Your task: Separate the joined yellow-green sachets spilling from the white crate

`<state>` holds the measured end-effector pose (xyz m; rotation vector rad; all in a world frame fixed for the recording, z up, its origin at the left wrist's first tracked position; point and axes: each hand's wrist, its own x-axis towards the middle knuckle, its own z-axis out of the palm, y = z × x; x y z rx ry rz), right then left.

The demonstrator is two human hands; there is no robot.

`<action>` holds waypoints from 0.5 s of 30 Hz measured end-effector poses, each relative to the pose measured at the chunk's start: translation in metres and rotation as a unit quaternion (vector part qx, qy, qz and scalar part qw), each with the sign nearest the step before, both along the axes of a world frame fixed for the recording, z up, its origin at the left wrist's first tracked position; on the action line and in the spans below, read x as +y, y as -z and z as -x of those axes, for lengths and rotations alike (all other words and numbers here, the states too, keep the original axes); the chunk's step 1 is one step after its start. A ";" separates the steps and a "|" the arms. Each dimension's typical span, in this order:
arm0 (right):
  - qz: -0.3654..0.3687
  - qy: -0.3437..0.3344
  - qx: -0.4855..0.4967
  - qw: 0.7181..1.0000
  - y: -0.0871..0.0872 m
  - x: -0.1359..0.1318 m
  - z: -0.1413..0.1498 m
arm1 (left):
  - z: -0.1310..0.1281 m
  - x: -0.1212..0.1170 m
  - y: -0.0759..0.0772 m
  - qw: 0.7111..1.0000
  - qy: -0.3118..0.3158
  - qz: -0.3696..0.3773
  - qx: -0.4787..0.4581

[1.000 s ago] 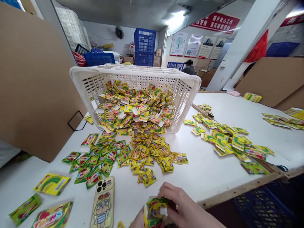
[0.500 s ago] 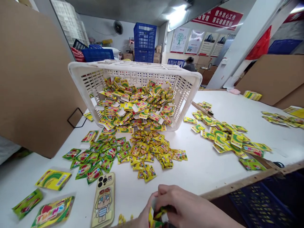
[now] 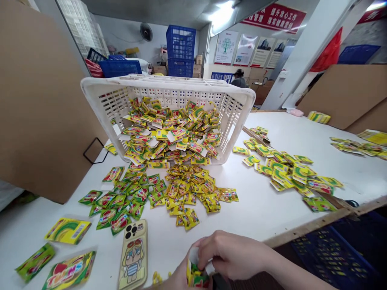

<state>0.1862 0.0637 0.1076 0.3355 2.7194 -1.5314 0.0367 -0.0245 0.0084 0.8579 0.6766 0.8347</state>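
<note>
At the bottom centre, my left hand (image 3: pixel 179 274) is closed around a small yellow-green candy box (image 3: pixel 191 274) with its white flaps up. Fingers of my right hand (image 3: pixel 232 254) are bent into the box's open top, gripping at the flaps; green and red show inside, partly hidden by the fingers. Ahead lie a heap of green candy sachets (image 3: pixel 119 203) and a heap of yellow candy sachets (image 3: pixel 190 189). Left of my hands is a phone (image 3: pixel 133 257) in a cartoon case, with several small yellow candies (image 3: pixel 157 278) beside it.
A white plastic basket (image 3: pixel 252 98) lies on its side, full of small boxes (image 3: pixel 172 137). More flat yellow boxes (image 3: pixel 287 171) are scattered right on the white table (image 3: pixel 242 217). Cardboard (image 3: pixel 45 121) stands left; a blue crate (image 3: pixel 335 257) sits below the table edge. A person (image 3: pixel 239 80) is far behind.
My right hand has shifted slightly, its fingers still in the box's top. The box is turned a little, so its white flap and the contents show more. The view has moved slightly.
</note>
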 end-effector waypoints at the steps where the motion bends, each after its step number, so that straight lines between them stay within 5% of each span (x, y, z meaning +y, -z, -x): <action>1: -0.003 -0.023 -0.003 1.000 0.001 0.001 0.000 | -0.002 0.001 0.001 1.000 -0.001 -0.010 -0.008; 6: 0.050 -0.062 -0.040 0.996 0.005 0.004 -0.008 | -0.001 0.007 0.017 0.997 0.020 -0.054 -0.043; 11: 0.082 0.187 0.005 0.979 0.021 -0.015 -0.011 | 0.007 0.009 0.018 0.997 0.027 -0.071 -0.032; 15: 0.124 0.248 0.028 0.960 0.035 -0.034 -0.008 | 0.001 0.007 0.016 0.997 0.030 -0.069 0.024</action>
